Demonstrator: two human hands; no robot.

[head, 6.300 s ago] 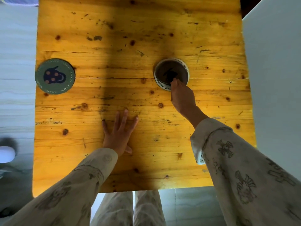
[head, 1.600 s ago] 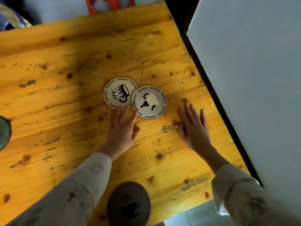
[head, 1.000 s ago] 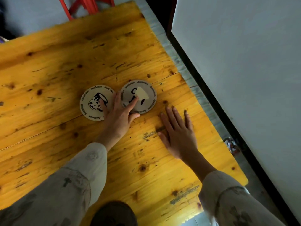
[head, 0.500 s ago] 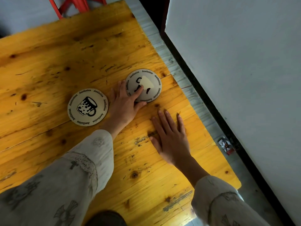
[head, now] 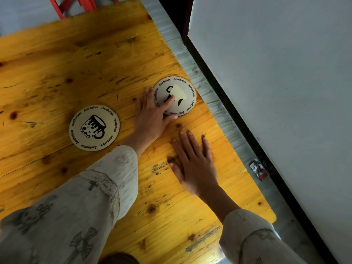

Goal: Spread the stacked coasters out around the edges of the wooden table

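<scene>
Two round cream coasters lie flat on the yellow wooden table (head: 76, 63). The coaster with a pale cup picture (head: 181, 92) sits right at the table's right edge. My left hand (head: 152, 113) rests on it, fingers spread, index finger and thumb pressing its near side. The coaster with a spotted mug picture (head: 94, 127) lies apart to the left, untouched. My right hand (head: 194, 161) lies flat on the bare wood below the edge coaster, palm down, holding nothing.
A white panel (head: 276, 82) with a dark base stands close along the table's right side, across a narrow strip of grey floor. A small wrapper (head: 259, 169) lies on that strip. Red chair legs (head: 76, 5) show beyond the far edge.
My left hand has slid the pale-cup coaster away from the mug coaster, up and right to the table's right edge. My right hand has stayed flat on the wood.
</scene>
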